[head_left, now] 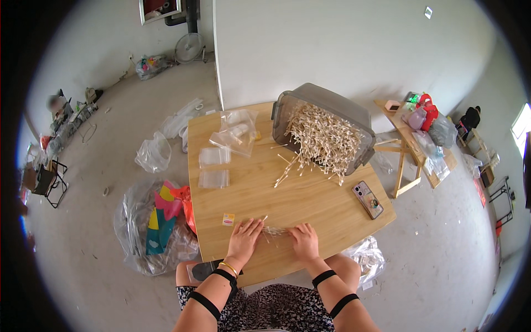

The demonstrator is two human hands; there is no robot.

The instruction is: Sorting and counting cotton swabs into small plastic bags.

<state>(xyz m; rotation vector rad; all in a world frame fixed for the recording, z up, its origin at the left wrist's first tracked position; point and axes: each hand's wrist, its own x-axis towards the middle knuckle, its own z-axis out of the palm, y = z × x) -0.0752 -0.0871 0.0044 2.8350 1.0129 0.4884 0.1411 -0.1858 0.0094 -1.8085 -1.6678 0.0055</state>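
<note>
A small loose bunch of cotton swabs [273,231] lies on the wooden table [232,205] near its front edge, between my two hands. My left hand [246,238] rests at the left end of the bunch, its fingers stretched out and touching the swabs. One swab sticks up beside its fingertips. At the right end, my right hand [304,240] has its fingers bent and pressed together on the swab ends. Further back, a grey plastic bin [319,95] lies tipped on its side, with a heap of cotton swabs [323,135] spilling from its mouth onto the table.
Clear plastic bags [214,169] lie at the table's left, and a small yellow-and-white packet [228,219] is near my left hand. A phone [367,200] lies at the right edge. Large plastic sacks [133,221] sit on the floor; a side table [409,133] stands right.
</note>
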